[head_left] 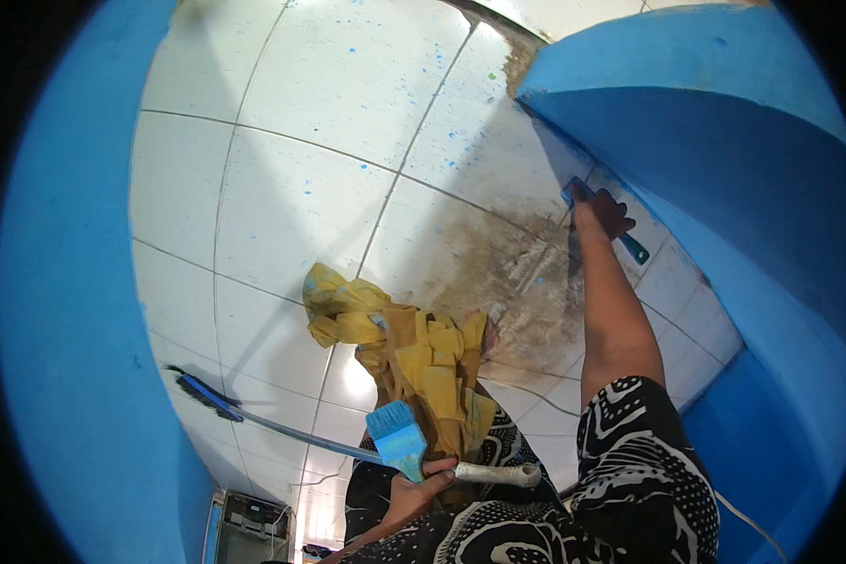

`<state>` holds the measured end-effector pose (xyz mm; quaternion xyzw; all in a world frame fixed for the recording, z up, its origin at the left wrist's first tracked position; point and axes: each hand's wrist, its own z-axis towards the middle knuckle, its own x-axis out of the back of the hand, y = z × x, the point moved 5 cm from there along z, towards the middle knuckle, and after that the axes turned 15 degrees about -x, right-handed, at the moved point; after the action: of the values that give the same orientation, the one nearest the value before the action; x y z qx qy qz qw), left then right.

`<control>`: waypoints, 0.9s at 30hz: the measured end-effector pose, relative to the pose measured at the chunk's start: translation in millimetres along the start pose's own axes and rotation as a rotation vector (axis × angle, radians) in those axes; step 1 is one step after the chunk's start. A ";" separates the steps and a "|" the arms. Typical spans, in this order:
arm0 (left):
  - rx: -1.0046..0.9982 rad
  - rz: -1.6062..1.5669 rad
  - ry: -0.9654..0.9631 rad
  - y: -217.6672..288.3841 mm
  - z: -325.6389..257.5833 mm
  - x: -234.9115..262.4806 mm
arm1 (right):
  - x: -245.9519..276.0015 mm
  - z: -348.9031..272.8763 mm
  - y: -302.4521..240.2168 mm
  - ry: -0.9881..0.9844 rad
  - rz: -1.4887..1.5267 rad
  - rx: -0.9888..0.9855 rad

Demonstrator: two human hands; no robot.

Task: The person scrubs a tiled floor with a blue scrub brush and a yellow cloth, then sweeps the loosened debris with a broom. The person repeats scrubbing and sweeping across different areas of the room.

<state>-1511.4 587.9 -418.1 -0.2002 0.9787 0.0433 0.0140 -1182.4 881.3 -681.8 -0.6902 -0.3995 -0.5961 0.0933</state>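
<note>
Two tools going: her right hand (608,212) is clamping a blue-handled scraper (630,242) at the foot of the blue wall (724,169), best kept flat against the grimy floor tile (498,273), while her left hand (421,481) is gripping a blue-bristled paintbrush (399,440).
</note>
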 end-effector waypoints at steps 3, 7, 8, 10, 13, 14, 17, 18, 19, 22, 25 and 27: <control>0.018 0.001 -0.018 -5.3 1.2 -1.3 | -23.0 -9.0 -10.5 -0.181 0.116 0.015; 0.067 0.025 -0.010 -2.4 -1.0 2.1 | 17.8 -63.6 -73.7 -0.159 -0.057 0.329; 0.058 0.046 -0.003 -0.6 -0.7 3.4 | 19.5 -62.4 -81.2 -0.144 -0.065 0.346; 0.026 0.064 -0.004 2.5 0.0 3.4 | -4.6 3.0 -31.1 -0.092 0.010 0.006; 0.006 0.041 -0.004 -3.8 0.9 6.3 | 3.2 23.3 -3.4 -0.069 -0.040 -0.183; 0.008 0.023 -0.010 -8.9 1.4 8.1 | 2.3 24.4 0.1 -0.133 -0.046 -0.209; 0.042 0.016 -0.004 -7.4 2.8 0.4 | -0.9 -30.4 -87.4 -0.274 0.189 0.140; 0.061 0.020 0.008 -4.9 2.7 -0.7 | 3.0 -70.8 -123.3 -0.090 0.095 0.400; 0.053 0.040 -0.007 -3.3 2.3 -1.3 | -7.7 -105.4 -147.6 -0.032 0.086 0.612; 0.024 0.063 -0.013 1.2 1.3 1.0 | -5.6 -153.7 -171.0 -0.157 -0.016 0.831; 0.004 0.057 0.018 -1.3 2.1 7.5 | 22.2 -86.7 -128.1 -0.232 0.066 0.389; 0.015 0.019 -0.014 -5.7 4.1 5.4 | 2.0 -27.8 -86.9 -0.117 0.166 0.187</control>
<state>-1514.0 580.9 -422.9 -0.1906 0.9807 0.0376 0.0221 -1260.9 923.1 -702.6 -0.7427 -0.3998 -0.5051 0.1829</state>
